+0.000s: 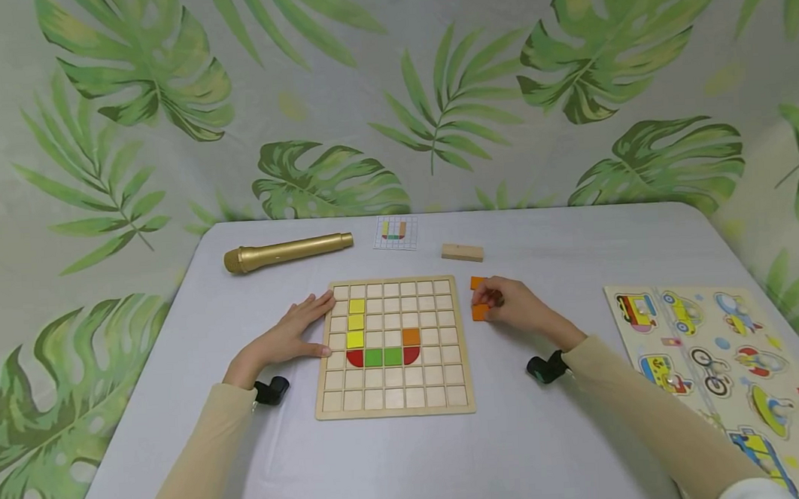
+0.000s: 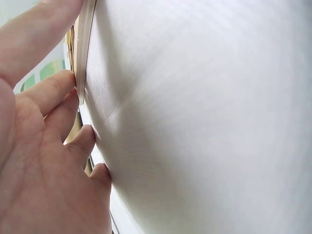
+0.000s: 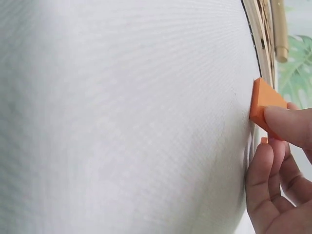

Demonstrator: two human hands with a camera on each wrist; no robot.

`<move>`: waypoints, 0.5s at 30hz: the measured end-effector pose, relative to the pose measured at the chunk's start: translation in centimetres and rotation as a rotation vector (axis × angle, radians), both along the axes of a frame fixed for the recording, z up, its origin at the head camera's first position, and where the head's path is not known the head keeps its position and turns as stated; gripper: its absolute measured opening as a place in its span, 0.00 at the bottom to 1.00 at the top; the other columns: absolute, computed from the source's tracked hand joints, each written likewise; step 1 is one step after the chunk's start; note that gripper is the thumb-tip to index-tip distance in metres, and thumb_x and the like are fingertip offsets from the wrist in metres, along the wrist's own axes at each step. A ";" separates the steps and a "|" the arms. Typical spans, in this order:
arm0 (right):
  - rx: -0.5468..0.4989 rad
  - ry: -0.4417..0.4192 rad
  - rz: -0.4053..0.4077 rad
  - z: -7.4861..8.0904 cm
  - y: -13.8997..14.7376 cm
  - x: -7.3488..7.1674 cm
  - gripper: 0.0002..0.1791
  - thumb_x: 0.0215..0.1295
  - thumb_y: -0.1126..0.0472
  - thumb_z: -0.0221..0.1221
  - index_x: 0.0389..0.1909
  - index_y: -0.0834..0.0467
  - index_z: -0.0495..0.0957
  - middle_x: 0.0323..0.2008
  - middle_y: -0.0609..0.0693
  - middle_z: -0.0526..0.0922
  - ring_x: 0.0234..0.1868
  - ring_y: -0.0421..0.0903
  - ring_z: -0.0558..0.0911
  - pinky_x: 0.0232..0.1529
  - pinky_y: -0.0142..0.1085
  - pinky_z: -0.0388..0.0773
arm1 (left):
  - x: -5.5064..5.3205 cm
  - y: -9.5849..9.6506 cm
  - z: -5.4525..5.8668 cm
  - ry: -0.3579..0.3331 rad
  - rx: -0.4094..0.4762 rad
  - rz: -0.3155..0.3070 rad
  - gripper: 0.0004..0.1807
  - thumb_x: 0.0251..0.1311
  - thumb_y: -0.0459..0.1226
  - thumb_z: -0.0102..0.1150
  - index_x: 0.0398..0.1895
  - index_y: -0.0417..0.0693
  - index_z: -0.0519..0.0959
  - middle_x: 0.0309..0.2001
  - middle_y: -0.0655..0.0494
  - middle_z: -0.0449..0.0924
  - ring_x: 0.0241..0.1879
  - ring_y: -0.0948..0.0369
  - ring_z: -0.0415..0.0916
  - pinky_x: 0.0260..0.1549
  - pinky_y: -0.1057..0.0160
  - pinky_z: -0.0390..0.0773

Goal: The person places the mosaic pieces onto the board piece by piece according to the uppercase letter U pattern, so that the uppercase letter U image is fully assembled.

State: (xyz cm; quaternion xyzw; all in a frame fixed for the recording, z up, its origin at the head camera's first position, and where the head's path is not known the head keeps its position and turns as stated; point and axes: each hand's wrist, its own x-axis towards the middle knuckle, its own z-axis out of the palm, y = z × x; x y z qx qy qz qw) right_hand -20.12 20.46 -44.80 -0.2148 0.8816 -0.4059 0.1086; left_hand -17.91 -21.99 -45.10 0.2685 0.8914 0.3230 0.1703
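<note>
A wooden grid board (image 1: 394, 398) lies on the white table. Set in its cells are yellow square tiles (image 1: 356, 322), green tiles (image 1: 383, 356), two red curved-corner tiles (image 1: 355, 358) and one orange tile (image 1: 411, 336), together forming a U. My left hand (image 1: 288, 332) touches the board's left edge, thumb and fingers extended. To the right of the board, my right hand (image 1: 514, 302) pinches an orange square tile (image 3: 265, 100) between thumb and finger, close to the tabletop. Another orange tile (image 1: 477, 282) lies just beyond, partly covered by the fingers.
Behind the board lie a gold microphone (image 1: 291, 251), a pattern card (image 1: 396, 233) showing a similar U, and a small wooden block (image 1: 462, 252). A vehicle-picture knob puzzle (image 1: 709, 339) occupies the table's right side. A leaf-print cloth (image 1: 459, 88) hangs behind the table.
</note>
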 end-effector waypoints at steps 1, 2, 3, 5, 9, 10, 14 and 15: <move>-0.003 -0.004 0.006 0.1 0.0 0.0 0.12 0.51 0.80 0.59 0.35 0.64 0.77 0.33 0.53 0.78 0.35 0.49 0.73 0.37 0.37 0.72 | 0.0 0.0 0.0 -0.001 0.002 0.001 0.51 0.54 0.47 0.68 0.74 0.38 0.50 0.75 0.43 0.41 0.72 0.41 0.32 0.66 0.40 0.31; -0.008 -0.013 0.009 0.1 0.1 -0.1 0.12 0.51 0.80 0.58 0.35 0.64 0.77 0.33 0.53 0.78 0.35 0.49 0.73 0.36 0.37 0.72 | 0.0 0.0 0.0 -0.002 0.002 0.002 0.51 0.54 0.47 0.68 0.74 0.38 0.50 0.75 0.43 0.41 0.72 0.42 0.32 0.66 0.40 0.31; -0.018 -0.019 0.015 0.2 0.1 -0.1 0.12 0.52 0.80 0.57 0.35 0.64 0.77 0.33 0.53 0.78 0.35 0.49 0.73 0.36 0.36 0.73 | 0.0 0.0 -0.1 -0.003 0.002 0.002 0.51 0.54 0.47 0.68 0.74 0.39 0.50 0.75 0.44 0.41 0.72 0.42 0.31 0.66 0.40 0.31; -0.044 -0.038 0.022 0.3 0.1 -0.3 0.11 0.54 0.79 0.56 0.36 0.64 0.78 0.33 0.53 0.78 0.35 0.49 0.74 0.35 0.34 0.73 | 0.0 -0.1 -0.1 -0.003 0.002 0.003 0.51 0.54 0.47 0.68 0.75 0.39 0.50 0.75 0.44 0.41 0.73 0.42 0.31 0.66 0.40 0.31; -0.128 -0.090 0.040 0.7 -0.5 -0.6 0.08 0.57 0.76 0.58 0.37 0.66 0.78 0.35 0.56 0.79 0.36 0.50 0.74 0.36 0.33 0.73 | -0.1 -0.1 -0.3 -0.003 -0.002 0.003 0.52 0.54 0.48 0.68 0.75 0.40 0.49 0.75 0.45 0.41 0.73 0.43 0.31 0.67 0.40 0.31; -0.145 -0.105 0.044 0.8 -0.7 -0.6 0.08 0.57 0.76 0.58 0.38 0.67 0.78 0.35 0.56 0.79 0.37 0.50 0.74 0.37 0.32 0.73 | -0.1 -0.1 -0.3 -0.003 -0.002 0.003 0.52 0.54 0.48 0.68 0.75 0.40 0.49 0.76 0.46 0.41 0.73 0.43 0.31 0.67 0.40 0.31; -0.187 -0.132 0.079 1.0 -2.2 -1.0 0.08 0.58 0.75 0.58 0.39 0.67 0.78 0.37 0.56 0.80 0.38 0.50 0.74 0.39 0.31 0.72 | -0.1 -0.2 -0.4 -0.001 -0.001 -0.001 0.52 0.54 0.48 0.68 0.75 0.40 0.49 0.75 0.45 0.41 0.73 0.43 0.31 0.67 0.40 0.31; -0.188 -0.134 0.086 0.9 -2.6 -1.2 0.07 0.59 0.74 0.58 0.39 0.67 0.78 0.37 0.56 0.80 0.38 0.49 0.74 0.39 0.31 0.72 | -0.2 -0.2 -0.4 0.000 -0.001 -0.002 0.51 0.54 0.48 0.68 0.75 0.40 0.49 0.75 0.45 0.41 0.73 0.43 0.31 0.67 0.40 0.31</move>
